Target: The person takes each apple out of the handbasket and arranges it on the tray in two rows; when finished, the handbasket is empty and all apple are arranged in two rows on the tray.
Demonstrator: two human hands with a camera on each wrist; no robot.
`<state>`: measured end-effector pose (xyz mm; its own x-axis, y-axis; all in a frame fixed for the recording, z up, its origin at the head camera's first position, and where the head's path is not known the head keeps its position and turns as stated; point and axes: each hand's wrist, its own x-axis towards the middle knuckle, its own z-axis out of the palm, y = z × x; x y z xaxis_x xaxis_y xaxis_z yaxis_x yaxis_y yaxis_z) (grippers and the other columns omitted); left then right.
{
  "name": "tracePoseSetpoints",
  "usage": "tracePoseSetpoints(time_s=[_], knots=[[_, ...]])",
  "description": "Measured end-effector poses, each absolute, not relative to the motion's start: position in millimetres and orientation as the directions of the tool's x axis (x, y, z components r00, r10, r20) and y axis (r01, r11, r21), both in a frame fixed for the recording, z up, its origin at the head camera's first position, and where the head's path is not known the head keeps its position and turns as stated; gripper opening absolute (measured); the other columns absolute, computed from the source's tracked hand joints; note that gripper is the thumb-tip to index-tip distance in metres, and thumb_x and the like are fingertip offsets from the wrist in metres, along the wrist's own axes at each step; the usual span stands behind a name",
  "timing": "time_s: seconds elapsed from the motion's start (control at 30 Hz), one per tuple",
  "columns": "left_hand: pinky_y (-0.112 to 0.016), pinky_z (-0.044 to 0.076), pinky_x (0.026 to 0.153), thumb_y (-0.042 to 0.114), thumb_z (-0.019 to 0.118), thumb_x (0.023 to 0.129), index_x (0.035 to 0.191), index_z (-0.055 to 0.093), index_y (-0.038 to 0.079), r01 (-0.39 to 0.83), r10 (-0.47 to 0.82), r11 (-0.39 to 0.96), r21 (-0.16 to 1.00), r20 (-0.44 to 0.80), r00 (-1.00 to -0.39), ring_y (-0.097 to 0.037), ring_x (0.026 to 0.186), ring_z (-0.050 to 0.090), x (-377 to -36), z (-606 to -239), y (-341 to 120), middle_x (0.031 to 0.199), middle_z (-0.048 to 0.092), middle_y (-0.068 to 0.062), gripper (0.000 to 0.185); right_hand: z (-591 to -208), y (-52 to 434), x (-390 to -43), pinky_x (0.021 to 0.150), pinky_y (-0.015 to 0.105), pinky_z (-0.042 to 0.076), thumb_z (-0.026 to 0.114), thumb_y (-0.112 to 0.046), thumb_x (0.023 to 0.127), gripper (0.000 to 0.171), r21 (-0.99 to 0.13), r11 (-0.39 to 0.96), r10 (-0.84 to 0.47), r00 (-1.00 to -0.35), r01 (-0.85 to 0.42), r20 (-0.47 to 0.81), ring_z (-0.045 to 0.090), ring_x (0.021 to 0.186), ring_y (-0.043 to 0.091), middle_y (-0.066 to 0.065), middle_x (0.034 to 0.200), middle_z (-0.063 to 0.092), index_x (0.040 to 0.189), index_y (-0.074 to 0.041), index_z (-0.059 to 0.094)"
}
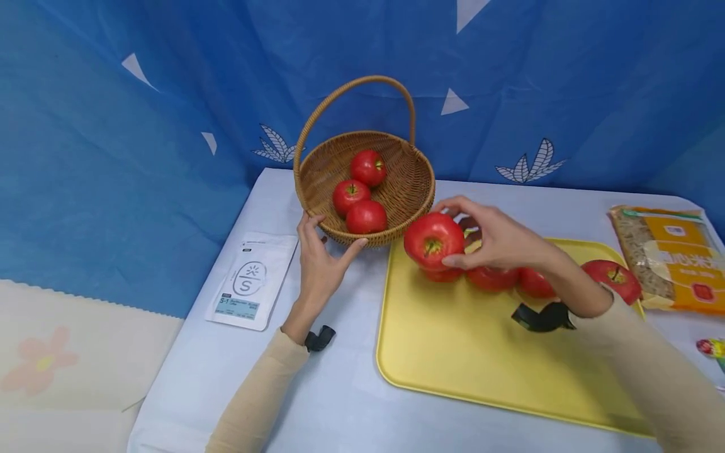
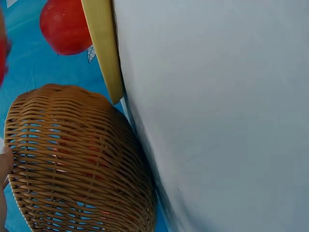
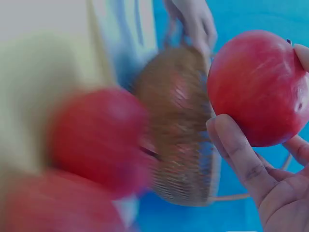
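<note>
A brown wicker basket [image 1: 419, 189] with a tall arched handle stands at the back of the table, tipped so its opening faces me. Three red apples [image 1: 367, 217] lie inside it. My left hand [image 1: 320, 264] holds the basket's near rim at its left; the left wrist view shows only part of that hand beside the weave [image 2: 77, 145]. Between thumb and fingers, my right hand [image 1: 498, 239] grips another red apple [image 3: 260, 89], raised just right of the basket. Below it, several more apples [image 1: 493, 279] sit along the far side of a yellow tray [image 1: 453, 352], partly hidden by my right hand and forearm.
Left of the basket lies a white pouch [image 1: 252, 280]. An orange-and-clear food packet [image 1: 674, 258] lies beyond the tray's right side, with a small colourful item [image 1: 710, 347] at the frame's right edge. A blue patterned curtain [image 1: 362, 38] hangs behind the table.
</note>
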<state>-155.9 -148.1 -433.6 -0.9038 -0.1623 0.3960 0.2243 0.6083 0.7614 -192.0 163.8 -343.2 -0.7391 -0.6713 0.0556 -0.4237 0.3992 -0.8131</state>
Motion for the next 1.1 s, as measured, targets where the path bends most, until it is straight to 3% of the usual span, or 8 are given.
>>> tracePoseSetpoints(time_s=[0.17, 0.33, 0.57, 0.87, 0.97, 1.1], knots=[[-0.051, 0.05, 0.098, 0.053, 0.077, 0.078, 0.138, 0.033, 0.005, 0.209, -0.174, 0.605, 0.769, 0.383, -0.907, -0.034, 0.142, 0.032, -156, -433, -148, 0.159, 0.016, -0.021, 0.088, -386, 180, -144, 0.079, 0.026, 0.058, 0.088, -0.025, 0.073, 0.076, -0.834, 0.418, -0.668, -0.744, -0.359, -0.015, 0.059, 0.109, 0.023, 0.003, 0.124, 0.058, 0.137, -0.02, 0.046], [-0.05, 0.05, 0.099, 0.055, 0.076, 0.078, 0.139, 0.033, 0.006, 0.196, -0.188, 0.602, 0.774, 0.376, -0.907, -0.033, 0.142, 0.032, -155, -433, -149, 0.159, 0.016, -0.02, 0.089, -417, 185, -122, 0.08, 0.024, 0.057, 0.088, -0.032, 0.072, 0.075, -0.843, 0.461, -0.645, -0.757, -0.278, -0.104, 0.058, 0.11, 0.021, -0.003, 0.125, 0.057, 0.135, -0.027, 0.047], [-0.049, 0.049, 0.1, 0.057, 0.075, 0.079, 0.139, 0.032, 0.006, 0.191, -0.182, 0.603, 0.774, 0.367, -0.912, -0.033, 0.142, 0.031, -155, -433, -147, 0.159, 0.016, -0.018, 0.09, -435, 188, -112, 0.081, 0.024, 0.057, 0.083, -0.037, 0.078, 0.071, -0.82, 0.512, -0.613, -0.778, -0.256, -0.14, 0.06, 0.106, 0.021, 0.003, 0.127, 0.059, 0.135, -0.019, 0.046], [-0.05, 0.05, 0.1, 0.055, 0.077, 0.078, 0.139, 0.032, 0.004, 0.196, -0.177, 0.604, 0.772, 0.37, -0.912, -0.034, 0.142, 0.031, -154, -433, -146, 0.158, 0.016, -0.019, 0.091, -417, 190, -111, 0.083, 0.027, 0.058, 0.075, -0.046, 0.083, 0.073, -0.762, 0.606, -0.592, -0.769, -0.228, -0.241, 0.062, 0.108, 0.02, 0.009, 0.134, 0.056, 0.14, -0.011, 0.047], [-0.052, 0.05, 0.099, 0.054, 0.077, 0.078, 0.139, 0.032, 0.003, 0.2, -0.174, 0.604, 0.771, 0.373, -0.911, -0.035, 0.142, 0.031, -154, -432, -146, 0.158, 0.017, -0.021, 0.091, -391, 190, -118, 0.085, 0.03, 0.057, 0.074, -0.05, 0.082, 0.074, -0.712, 0.639, -0.604, -0.763, -0.291, -0.23, 0.061, 0.11, 0.021, 0.007, 0.134, 0.057, 0.14, -0.011, 0.048], [-0.052, 0.05, 0.098, 0.054, 0.077, 0.078, 0.139, 0.033, 0.003, 0.207, -0.174, 0.604, 0.77, 0.38, -0.908, -0.035, 0.142, 0.032, -155, -432, -147, 0.157, 0.017, -0.022, 0.091, -346, 184, -137, 0.09, 0.04, 0.056, 0.075, -0.048, 0.082, 0.07, -0.656, 0.601, -0.669, -0.736, -0.456, -0.102, 0.059, 0.114, 0.025, 0.006, 0.134, 0.057, 0.138, -0.015, 0.051]])
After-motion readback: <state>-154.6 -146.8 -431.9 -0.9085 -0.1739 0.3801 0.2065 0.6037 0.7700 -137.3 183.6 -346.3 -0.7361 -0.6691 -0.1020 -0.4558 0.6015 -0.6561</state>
